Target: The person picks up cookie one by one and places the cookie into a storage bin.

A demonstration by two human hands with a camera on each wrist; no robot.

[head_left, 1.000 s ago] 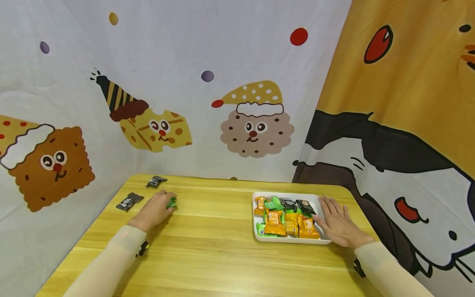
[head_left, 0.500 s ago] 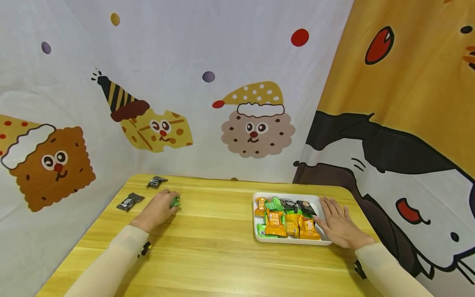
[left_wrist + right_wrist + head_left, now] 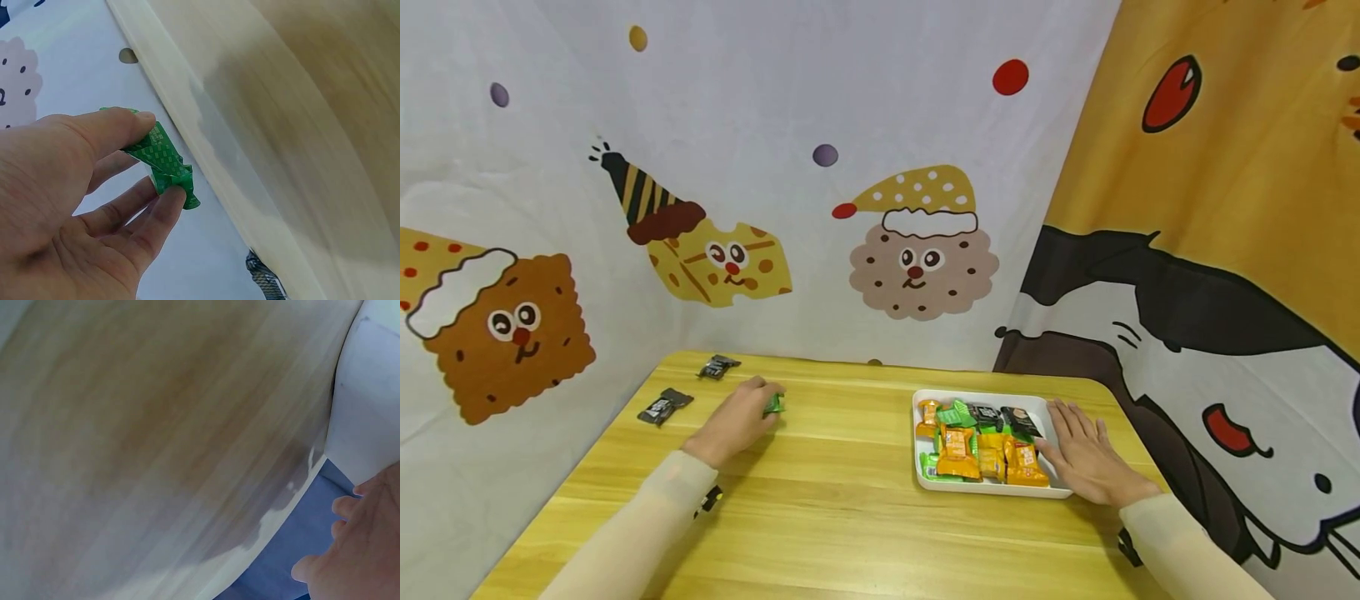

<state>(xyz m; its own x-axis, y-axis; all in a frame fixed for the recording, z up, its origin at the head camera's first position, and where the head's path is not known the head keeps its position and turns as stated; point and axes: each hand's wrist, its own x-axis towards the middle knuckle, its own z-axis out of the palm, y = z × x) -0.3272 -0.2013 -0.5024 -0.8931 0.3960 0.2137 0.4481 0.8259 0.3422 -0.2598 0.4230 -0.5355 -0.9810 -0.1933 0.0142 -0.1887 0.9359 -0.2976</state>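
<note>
Between the thumb and fingertips of my left hand [image 3: 737, 423] is a small green-wrapped candy [image 3: 164, 153]. The left wrist view shows the pinch plainly, with the wrapper's crimped end sticking out past the fingers. My right hand [image 3: 1086, 454] lies with its fingers straight along the right side of a white tray [image 3: 992, 488], the thumb reaching over the rim. Inside the tray are several wrapped candies: orange [image 3: 957, 454], green [image 3: 953, 412] and black [image 3: 1019, 421]. The right wrist view catches the tray's outer wall [image 3: 369, 394] and part of the hand.
Two black-wrapped candies lie on the wooden table [image 3: 820, 533]: one [image 3: 665, 406] left of the left hand, the other [image 3: 718, 367] close to the back edge. A printed curtain [image 3: 775, 100] hangs behind the table and along both sides.
My left hand has slid a short way right across the table, carrying the green candy away from the two black ones. The right hand and the tray have stayed in place.
</note>
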